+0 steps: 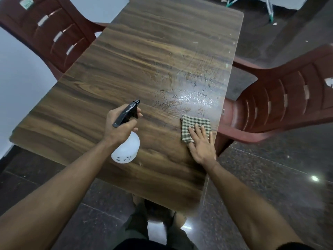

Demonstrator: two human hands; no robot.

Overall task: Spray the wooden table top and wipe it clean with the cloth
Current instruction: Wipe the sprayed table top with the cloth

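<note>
The wooden table top fills the middle of the head view, with a wet, streaky patch on its right side. My left hand grips a white spray bottle by its black trigger head, held over the table with the nozzle pointing away from me. A green-and-cream checked cloth lies folded near the right edge. My right hand presses flat on the cloth's near part, fingers spread.
A dark red plastic chair stands at the table's far left, and another sits close against the right edge. Dark glossy floor tiles surround the table. My legs are at the near edge.
</note>
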